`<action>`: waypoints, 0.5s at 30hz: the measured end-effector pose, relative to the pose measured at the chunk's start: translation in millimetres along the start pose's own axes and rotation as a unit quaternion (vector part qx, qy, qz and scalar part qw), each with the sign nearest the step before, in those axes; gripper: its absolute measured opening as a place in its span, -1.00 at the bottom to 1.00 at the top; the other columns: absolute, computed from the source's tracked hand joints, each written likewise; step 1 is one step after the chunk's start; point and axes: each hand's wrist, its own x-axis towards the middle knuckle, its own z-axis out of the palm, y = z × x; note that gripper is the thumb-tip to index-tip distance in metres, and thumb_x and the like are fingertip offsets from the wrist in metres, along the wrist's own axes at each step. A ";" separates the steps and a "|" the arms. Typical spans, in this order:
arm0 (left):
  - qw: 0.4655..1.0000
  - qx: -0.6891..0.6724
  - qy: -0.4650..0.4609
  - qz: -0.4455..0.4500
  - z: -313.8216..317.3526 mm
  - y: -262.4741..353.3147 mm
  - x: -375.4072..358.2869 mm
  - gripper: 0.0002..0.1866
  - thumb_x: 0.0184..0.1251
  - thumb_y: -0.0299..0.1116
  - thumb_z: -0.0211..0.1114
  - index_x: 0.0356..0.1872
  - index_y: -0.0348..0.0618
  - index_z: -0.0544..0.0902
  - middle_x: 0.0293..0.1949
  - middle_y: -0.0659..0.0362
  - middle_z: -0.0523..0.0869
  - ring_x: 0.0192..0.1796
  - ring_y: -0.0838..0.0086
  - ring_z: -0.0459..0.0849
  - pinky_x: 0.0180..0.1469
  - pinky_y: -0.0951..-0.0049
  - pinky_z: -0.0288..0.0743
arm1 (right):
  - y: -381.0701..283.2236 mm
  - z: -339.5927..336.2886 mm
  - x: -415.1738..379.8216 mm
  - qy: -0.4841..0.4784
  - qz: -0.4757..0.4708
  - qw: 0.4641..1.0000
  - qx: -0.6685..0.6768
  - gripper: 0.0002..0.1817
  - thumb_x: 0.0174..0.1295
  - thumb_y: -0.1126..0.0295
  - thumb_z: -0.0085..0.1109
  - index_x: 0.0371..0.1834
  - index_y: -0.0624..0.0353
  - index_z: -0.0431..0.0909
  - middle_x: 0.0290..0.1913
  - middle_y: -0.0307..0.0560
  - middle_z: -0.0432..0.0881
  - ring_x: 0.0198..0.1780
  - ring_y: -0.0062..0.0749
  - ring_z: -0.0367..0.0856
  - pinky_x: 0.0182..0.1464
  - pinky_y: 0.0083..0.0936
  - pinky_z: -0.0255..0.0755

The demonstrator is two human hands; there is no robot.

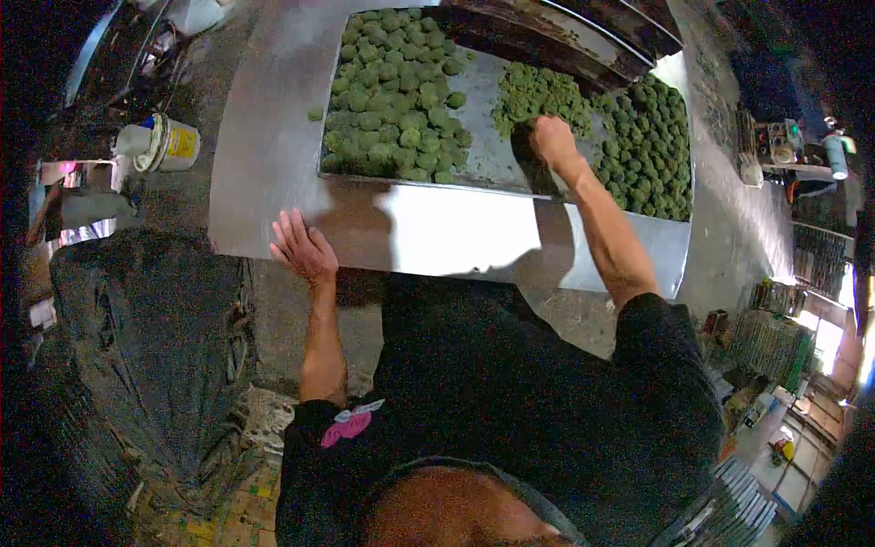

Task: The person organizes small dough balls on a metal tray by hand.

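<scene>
My left hand lies flat on the front left edge of the metal table, fingers stretched out and holding nothing. Over the recessed metal tray, my right hand is closed in a fist beside a heap of loose, crumbly green material. Whatever the fist may hold is hidden. Rough green balls crowd the left part of the tray. Darker green balls fill its right end. One stray ball sits outside the tray, on the left tabletop.
A dark machine part with a metal rail overhangs the tray's far side. On the floor at left stands a white bucket with a yellow label. A black sheet covers something at lower left. Stacked crates stand at right.
</scene>
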 end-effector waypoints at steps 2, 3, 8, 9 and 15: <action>0.998 -0.032 0.051 0.016 5.4 -1.3 -1.9 -0.53 0.32 -0.33 -0.06 0.27 -0.02 0.34 0.36 0.10 0.24 0.43 0.14 0.08 0.37 -0.11 -0.24 | 21.4 9.0 -10.9 -0.016 -0.048 0.999 0.012 -0.86 0.04 0.45 0.04 -0.52 0.27 0.57 -0.44 0.26 0.61 -0.28 0.13 0.63 -0.22 -0.10 0.54; 0.998 -0.032 0.051 0.011 7.9 -2.4 -1.4 -0.53 0.32 -0.33 -0.06 0.27 -0.02 0.34 0.36 0.10 0.24 0.43 0.14 0.08 0.37 -0.11 -0.24 | 26.7 21.9 -20.0 0.004 -0.073 0.997 0.038 -0.86 0.04 0.46 0.04 -0.50 0.28 0.57 -0.42 0.27 0.60 -0.27 0.15 0.62 -0.20 -0.11 0.53; 0.999 -0.029 0.041 -0.012 12.1 -5.2 -2.6 -0.54 0.33 -0.32 -0.08 0.26 0.03 0.37 0.36 0.12 0.27 0.43 0.18 0.10 0.38 -0.09 -0.24 | 28.2 26.4 -26.6 -0.029 -0.061 0.997 0.028 -0.79 0.05 0.44 0.10 -0.23 0.19 0.61 -0.36 0.21 0.61 -0.27 0.13 0.58 -0.22 -0.12 0.46; 0.999 -0.028 0.041 -0.012 12.9 -5.1 -1.6 -0.54 0.33 -0.32 -0.08 0.26 0.03 0.37 0.36 0.12 0.27 0.43 0.18 0.10 0.38 -0.09 -0.24 | 32.2 32.3 -24.8 0.013 -0.074 0.995 0.061 -0.84 0.05 0.46 0.09 -0.31 0.22 0.59 -0.36 0.21 0.60 -0.26 0.12 0.58 -0.21 -0.10 0.46; 0.999 -0.011 0.012 -0.041 5.2 1.7 1.6 -0.52 0.26 -0.32 -0.06 0.24 0.02 0.40 0.34 0.14 0.30 0.42 0.20 0.13 0.40 -0.06 -0.24 | 3.0 33.3 -36.5 -0.004 -0.097 0.994 0.048 -0.74 0.07 0.47 0.03 -0.18 0.26 0.59 -0.29 0.20 0.62 -0.24 0.12 0.60 -0.18 -0.15 0.49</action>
